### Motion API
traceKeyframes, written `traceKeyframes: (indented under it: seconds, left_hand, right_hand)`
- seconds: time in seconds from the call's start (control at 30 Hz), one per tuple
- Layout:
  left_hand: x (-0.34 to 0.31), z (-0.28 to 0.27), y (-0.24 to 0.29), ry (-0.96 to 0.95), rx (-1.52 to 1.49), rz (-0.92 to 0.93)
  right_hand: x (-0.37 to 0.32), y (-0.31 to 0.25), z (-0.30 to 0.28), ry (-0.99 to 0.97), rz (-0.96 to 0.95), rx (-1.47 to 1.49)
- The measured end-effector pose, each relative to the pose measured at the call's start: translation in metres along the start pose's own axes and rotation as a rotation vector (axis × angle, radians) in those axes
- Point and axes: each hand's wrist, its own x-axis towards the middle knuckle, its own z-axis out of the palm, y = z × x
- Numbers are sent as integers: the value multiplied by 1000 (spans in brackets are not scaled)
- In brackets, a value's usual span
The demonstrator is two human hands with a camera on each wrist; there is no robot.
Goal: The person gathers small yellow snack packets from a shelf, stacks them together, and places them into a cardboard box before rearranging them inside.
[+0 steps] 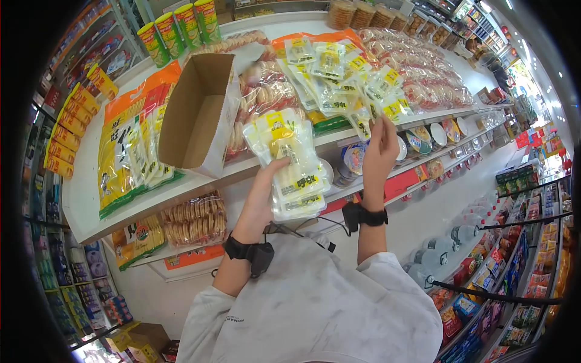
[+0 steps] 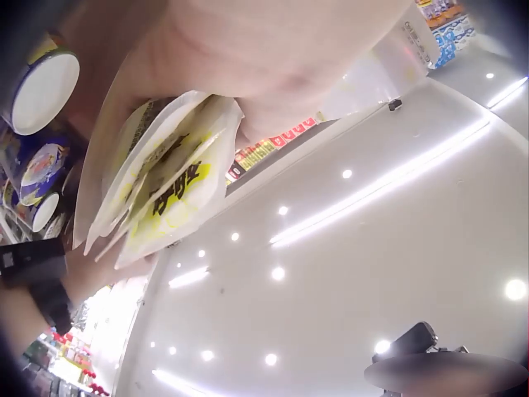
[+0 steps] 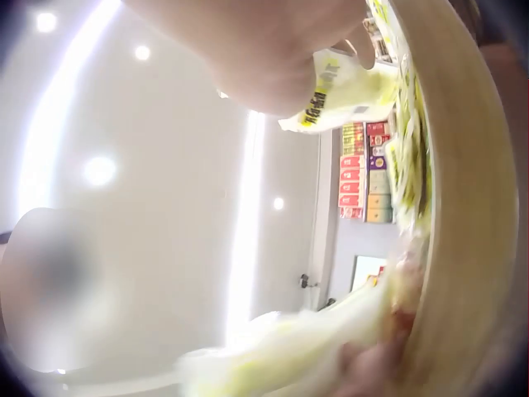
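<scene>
In the head view the left hand [image 1: 259, 196] grips a stack of clear and yellow packets [image 1: 292, 163] with black print, thumb across the top. The same packets [image 2: 178, 178] hang below the palm in the left wrist view. At the shelf's front edge, the right hand [image 1: 382, 148] pinches a small packet [image 1: 361, 123] beside a loose pile of similar packets [image 1: 330, 75]. In the right wrist view that hand [image 3: 264, 50] has a packet [image 3: 339, 91] at its fingers. An open, empty cardboard box [image 1: 196, 115] stands tilted left of the stack.
The white shelf [image 1: 85, 202] also bears a yellow bag with packets [image 1: 136, 142], red-and-clear snack packs [image 1: 417, 69] and green canisters [image 1: 181, 30]. Lidded cups [image 1: 417, 139] stand on the tier below. Large water bottles [image 1: 439, 245] stand on the floor at right.
</scene>
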Motion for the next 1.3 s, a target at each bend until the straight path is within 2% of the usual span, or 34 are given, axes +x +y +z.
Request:
traceKeyframes:
  seconds: [0.1, 0.17, 0.27, 0.3, 0.37, 0.43, 0.47, 0.57, 0.63, 0.7, 0.77, 0.87, 0.9, 1.0, 1.03, 1.1, 1.17, 1.2, 1.27, 1.3]
  left_hand:
    - [8, -5, -7, -11, 1, 61]
    - [10, -9, -13, -20, -18, 101]
    - [-2, 16, 2, -187, -227, 204]
    - [-6, 17, 4, -214, -201, 211]
    - [-7, 8, -1, -91, -117, 142]
    - [-6, 5, -2, 58, 53, 116]
    - [-5, 6, -1, 57, 32, 97]
    - [-7, 5, 1, 63, -11, 53]
    - [-11, 4, 2, 55, 10, 38]
    - [-11, 2, 5, 46, 27, 26]
    - [-11, -2, 5, 46, 33, 20]
    - [-10, -4, 5, 42, 66, 60]
    - [-11, -4, 4, 34, 63, 72]
    - [-11, 1, 5, 23, 38, 49]
    - [-12, 1, 5, 23, 72, 47]
    - [-12, 2, 6, 15, 147, 46]
    - [-10, 1, 7, -19, -43, 91]
    - [-11, 1, 8, -35, -140, 114]
    - [-14, 9, 11, -49, -132, 123]
    - [-14, 8, 10, -78, -146, 140]
  right_hand:
    - [-41, -41, -2, -351, -300, -165]
    - [-60, -60, -2, -767, -436, -250]
    - [-81, -71, 7, -904, -493, -348]
    - [-80, -69, 6, -931, -470, -323]
    - [-78, -65, 2, -981, -426, -277]
    - [-75, -63, -1, -892, -335, -181]
    - [-70, -61, -2, -848, -295, -131]
    - [-29, -28, -5, -496, -349, -221]
    - [-10, -3, -10, -365, -458, -701]
    - [2, 25, -26, -330, -488, -905]
    - [16, 48, -47, -427, -450, -834]
    - [13, 32, -57, -382, -312, -650]
    - [10, 26, -51, -241, -212, -456]
    - [-13, -26, -25, -57, -257, -103]
    - [-26, -34, -21, -106, -351, -147]
    - [-43, -50, -19, -503, -525, -286]
    - [-54, -67, -7, -912, -517, -347]
    - [-61, -67, -1, -915, -472, -302]
    - [-68, -66, 9, -921, -390, -211]
    - [-65, -66, 10, -938, -408, -214]
